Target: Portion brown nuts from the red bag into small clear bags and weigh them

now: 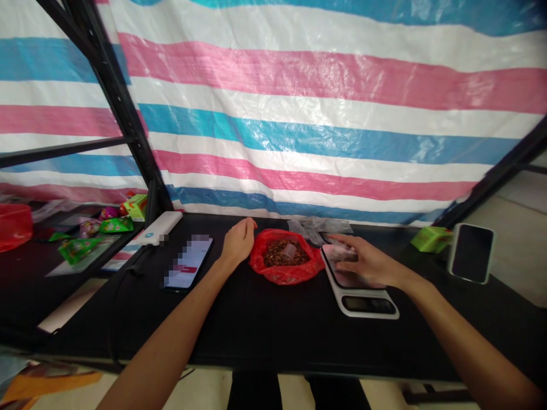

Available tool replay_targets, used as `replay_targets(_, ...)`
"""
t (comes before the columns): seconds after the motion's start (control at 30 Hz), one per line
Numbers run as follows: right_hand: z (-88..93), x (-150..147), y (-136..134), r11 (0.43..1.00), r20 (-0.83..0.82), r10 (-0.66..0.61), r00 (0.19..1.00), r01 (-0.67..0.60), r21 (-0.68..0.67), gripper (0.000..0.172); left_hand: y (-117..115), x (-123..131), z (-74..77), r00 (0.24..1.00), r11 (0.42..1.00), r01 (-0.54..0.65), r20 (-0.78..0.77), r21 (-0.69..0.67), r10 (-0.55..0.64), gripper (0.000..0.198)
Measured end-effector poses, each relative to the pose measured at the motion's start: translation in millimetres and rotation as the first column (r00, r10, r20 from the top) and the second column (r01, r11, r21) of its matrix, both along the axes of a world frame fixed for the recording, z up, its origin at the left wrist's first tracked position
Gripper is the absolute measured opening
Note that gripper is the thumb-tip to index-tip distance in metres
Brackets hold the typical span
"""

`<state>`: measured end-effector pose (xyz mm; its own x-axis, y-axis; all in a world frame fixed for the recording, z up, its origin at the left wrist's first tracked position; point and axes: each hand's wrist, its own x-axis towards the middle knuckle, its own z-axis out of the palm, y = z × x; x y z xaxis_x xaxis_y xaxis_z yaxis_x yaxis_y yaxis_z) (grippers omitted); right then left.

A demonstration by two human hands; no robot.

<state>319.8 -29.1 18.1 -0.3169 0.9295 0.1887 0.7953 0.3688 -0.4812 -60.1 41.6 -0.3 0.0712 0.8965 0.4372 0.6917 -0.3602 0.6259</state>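
Observation:
My left hand (239, 242) rests on the black table just left of a red plastic bag (284, 277), its fingers curled in together and nothing visible in them. The bag stands with its mouth rolled wide, full of small brown beans or nuts (276, 253). On top of these lies a small clear plastic cup (289, 251). To the right, my right hand (365, 262) is spread over the shiny plate of a white kitchen scale (348, 307), thumb and fingers apart. The scale's display looks dark. Behind the bag lie clear plastic bags (316, 228), close to my right fingertips.
A phone (190, 265) and a white power strip (160, 228) lie on the left. At the right, another phone (471, 253) leans upright beside a green box (431, 239). Wrapped sweets (115, 225) are on the adjoining left table. A striped sheet (299, 114) hangs behind.

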Motion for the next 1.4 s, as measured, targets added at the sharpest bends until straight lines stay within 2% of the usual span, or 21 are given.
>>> replay_targets(0.07,-3.3,7,-5,0.997,-0.032,-0.036,0.999,0.038,0.061,0.074,0,0,-0.8,1.000,1.000,-0.002,-0.009,-0.007,0.002,0.045)
replay_targets(0.17,-7.8,15,-11,0.963,-0.209,-0.174,0.962,0.210,0.168,0.063,1,-1,-1.7,1.000,1.000,-0.015,-0.007,-0.011,0.015,0.044)
replay_targets(0.27,-20.7,30,-14,0.873,-0.443,-0.315,0.839,0.440,0.212,0.053,2,-1,-2.7,1.000,1.000,-0.016,-0.003,-0.010,0.016,0.045)
replay_targets(0.37,-41.9,49,-16,0.773,-0.616,-0.414,0.671,0.616,0.151,0.049,2,0,-4.6,1.000,1.000,0.000,-0.005,-0.007,0.000,0.046)
replay_targets(0.43,-54.3,59,-18,0.717,-0.660,-0.465,0.591,0.688,0.111,0.048,2,1,-5.9,1.000,1.000,0.011,-0.006,-0.005,-0.011,0.046)
replay_targets(0.5,-61.0,64,-20,0.695,-0.669,-0.485,0.563,0.713,0.097,0.046,2,1,-6.7,1.000,1.000,0.016,-0.007,-0.006,-0.016,0.046)
replay_targets(0.9,-60.7,55,-24,0.756,-0.537,-0.474,0.698,0.635,0.158,0.047,2,0,-5.5,1.000,1.000,0.007,-0.020,-0.011,-0.008,0.046)
replay_targets(1.4,-57.3,48,-29,0.768,-0.514,-0.470,0.717,0.619,0.162,0.046,5,-3,-6.5,1.000,1.000,-0.006,-0.004,-0.003,0.006,0.046)
